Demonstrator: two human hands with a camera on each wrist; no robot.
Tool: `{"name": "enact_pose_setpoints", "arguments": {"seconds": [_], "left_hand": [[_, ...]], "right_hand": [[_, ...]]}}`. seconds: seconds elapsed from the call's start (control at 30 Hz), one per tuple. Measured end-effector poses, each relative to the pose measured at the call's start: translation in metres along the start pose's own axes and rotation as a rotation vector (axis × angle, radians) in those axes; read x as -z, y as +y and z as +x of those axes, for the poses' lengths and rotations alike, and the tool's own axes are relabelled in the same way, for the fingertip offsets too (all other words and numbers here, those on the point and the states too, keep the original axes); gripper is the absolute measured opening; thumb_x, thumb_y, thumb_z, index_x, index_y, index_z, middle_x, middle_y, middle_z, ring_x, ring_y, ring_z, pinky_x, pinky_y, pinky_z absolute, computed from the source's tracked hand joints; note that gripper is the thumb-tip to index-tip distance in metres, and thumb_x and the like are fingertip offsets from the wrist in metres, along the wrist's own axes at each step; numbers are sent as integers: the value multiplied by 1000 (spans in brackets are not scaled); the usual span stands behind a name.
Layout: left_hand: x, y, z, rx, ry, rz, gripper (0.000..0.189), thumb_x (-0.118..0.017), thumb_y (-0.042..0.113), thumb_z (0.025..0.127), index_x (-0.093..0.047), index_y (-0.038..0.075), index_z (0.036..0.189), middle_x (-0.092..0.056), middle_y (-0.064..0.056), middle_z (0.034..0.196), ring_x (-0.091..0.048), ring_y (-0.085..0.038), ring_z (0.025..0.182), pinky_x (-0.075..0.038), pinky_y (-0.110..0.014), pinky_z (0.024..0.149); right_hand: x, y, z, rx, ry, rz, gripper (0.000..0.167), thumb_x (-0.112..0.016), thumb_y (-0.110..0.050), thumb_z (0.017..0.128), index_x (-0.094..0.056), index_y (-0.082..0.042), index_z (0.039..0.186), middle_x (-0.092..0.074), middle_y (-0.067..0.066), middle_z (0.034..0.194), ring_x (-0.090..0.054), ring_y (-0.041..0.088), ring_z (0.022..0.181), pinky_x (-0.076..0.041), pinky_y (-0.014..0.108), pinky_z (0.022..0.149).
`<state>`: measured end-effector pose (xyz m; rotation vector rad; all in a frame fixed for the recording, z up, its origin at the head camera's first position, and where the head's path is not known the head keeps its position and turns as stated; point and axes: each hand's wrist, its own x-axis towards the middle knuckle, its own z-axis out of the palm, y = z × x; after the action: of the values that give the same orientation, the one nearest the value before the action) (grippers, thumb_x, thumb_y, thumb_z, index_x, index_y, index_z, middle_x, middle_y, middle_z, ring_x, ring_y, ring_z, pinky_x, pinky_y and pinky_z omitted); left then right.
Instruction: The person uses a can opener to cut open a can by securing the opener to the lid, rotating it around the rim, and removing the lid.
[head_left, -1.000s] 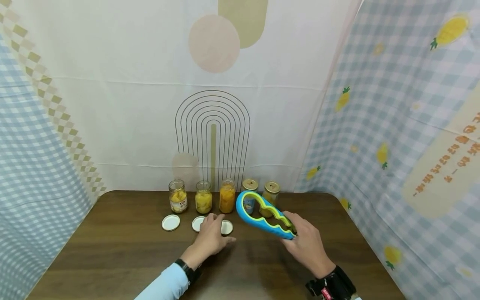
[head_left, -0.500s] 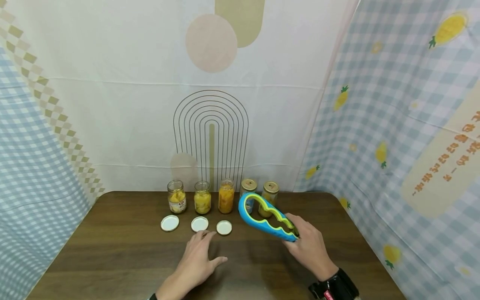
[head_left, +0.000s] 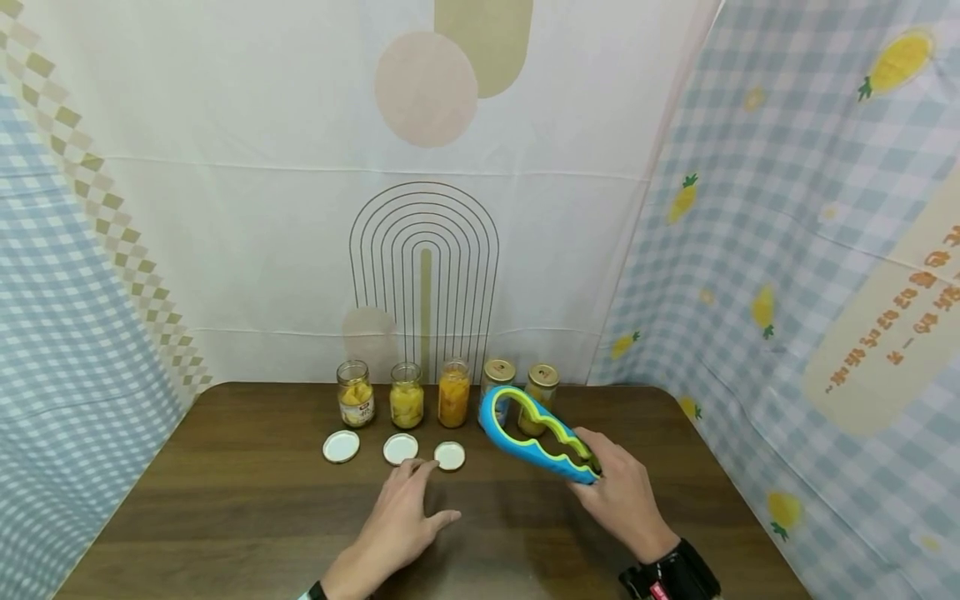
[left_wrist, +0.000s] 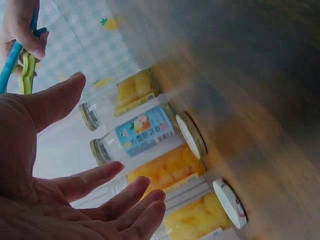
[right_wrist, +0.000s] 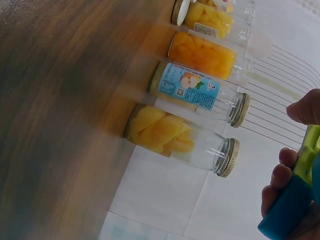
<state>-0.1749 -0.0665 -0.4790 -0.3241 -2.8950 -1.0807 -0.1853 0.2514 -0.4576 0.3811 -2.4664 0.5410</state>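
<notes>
My right hand (head_left: 618,500) grips the handle end of a blue and lime-green jar opener (head_left: 525,448), its looped end pointing left over the table. The left hand (head_left: 393,521) is spread with relaxed fingers and holds nothing; its fingertips are just in front of the middle lid (head_left: 401,449) and the right lid (head_left: 449,456). A third lid (head_left: 341,447) lies further left; all three show white insides. Behind them stand three uncovered jars of yellow and orange fruit, among them the orange jar (head_left: 453,396). Two gold-lidded jars, one blue-labelled (right_wrist: 190,87), one plain (right_wrist: 165,132), stand to their right.
The brown wooden table (head_left: 247,508) ends at a white printed cloth (head_left: 300,250) just behind the row of jars. Checked cloths hang on both sides, the right one (head_left: 712,292) printed with pineapples. A dark band (head_left: 671,575) sits on the right wrist.
My left hand has drawn back from over the middle and right lids toward the front edge, leaving both lids in full view. The right hand with the jar opener has barely shifted.
</notes>
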Motion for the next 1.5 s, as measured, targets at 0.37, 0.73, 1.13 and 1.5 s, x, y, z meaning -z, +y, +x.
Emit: {"name": "enact_pose_setpoints", "arguments": {"seconds": [0.37, 0.73, 1.13, 1.5], "left_hand": [[-30, 10, 25, 45, -13, -128, 89, -91, 32, 87, -46, -4, 156, -51, -30, 150, -51, -49, 141, -45, -66, 115], [-57, 30, 78, 66, -30, -252, 87, -78, 24, 99, -29, -6, 165, -34, -31, 168, -37, -50, 155, -37, -66, 124], [-78, 38, 120, 19, 38, -337, 83, -70, 5, 94, -28, -10, 164, -20, -40, 170, -30, -60, 155, -36, -75, 120], [-82, 42, 138, 84, 53, -520, 88, -66, 9, 102, -8, -15, 165, -15, -42, 171, -25, -60, 157, -30, -71, 126]], "right_hand": [[-2, 0, -2, -24, -15, 0, 65, -98, -14, 74, -69, -6, 131, -79, 13, 115, -74, 21, 89, -57, 36, 69], [-2, 0, -1, -4, 27, 20, 62, -97, -13, 75, -70, -8, 130, -79, 10, 111, -71, 16, 85, -54, 30, 66], [-3, -3, 1, 4, 16, 12, 62, -97, -15, 75, -70, -7, 130, -79, 11, 113, -73, 19, 87, -56, 33, 68], [-4, -9, 1, -5, -6, 3, 64, -98, -13, 72, -70, -6, 130, -79, 12, 115, -73, 20, 87, -58, 38, 70]]}}
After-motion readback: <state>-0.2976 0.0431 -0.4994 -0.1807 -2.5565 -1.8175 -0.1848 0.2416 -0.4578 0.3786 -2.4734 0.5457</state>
